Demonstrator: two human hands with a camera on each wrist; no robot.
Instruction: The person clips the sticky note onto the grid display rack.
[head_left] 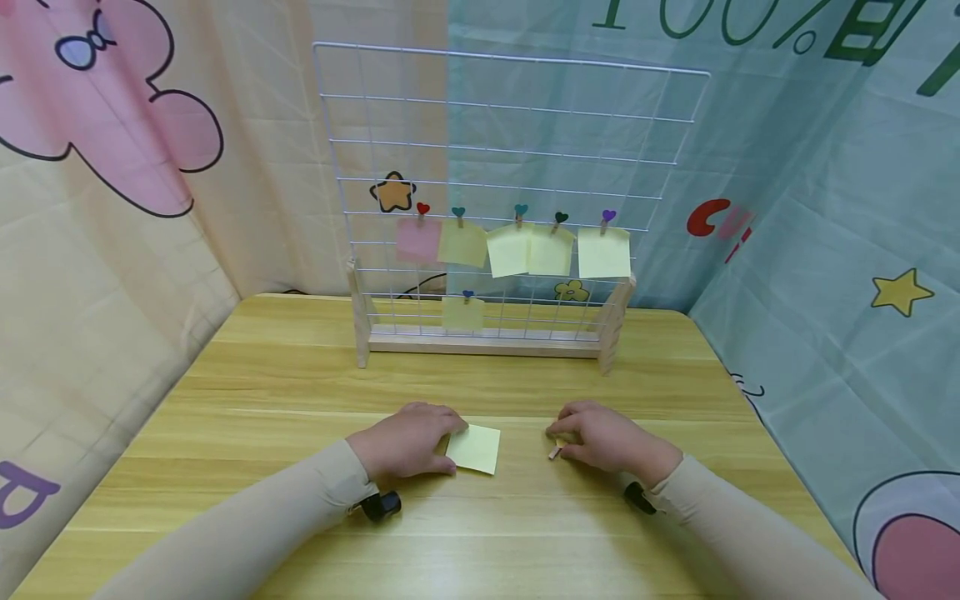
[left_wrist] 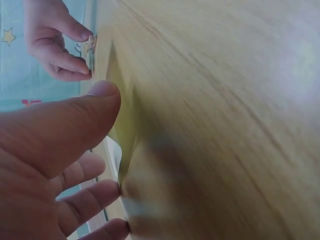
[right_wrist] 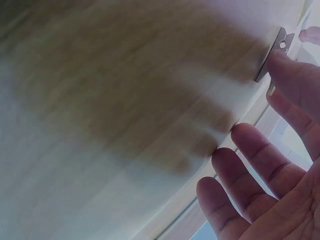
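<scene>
On the table lies a pale yellow sticky note (head_left: 476, 450), its near edge lifted a little in the left wrist view. My left hand (head_left: 408, 442) is at the note's left side, with thumb and fingers spread and fingertips touching its edge. A small wooden clothespin (head_left: 555, 452) is between the thumb and index finger of my right hand (head_left: 611, 437), which pinches it low over the table. In the right wrist view the clothespin (right_wrist: 271, 54) shows dark against the light, and the other fingers reach toward the tabletop.
Behind the hands stands a white wire grid rack (head_left: 510, 58) on a wooden base (head_left: 483, 344). Heart-topped clothespins hold several yellow notes (head_left: 603, 252) and a pink note (head_left: 417, 241) on it. Printed curtains (head_left: 817, 333) surround the wooden table (head_left: 300, 383).
</scene>
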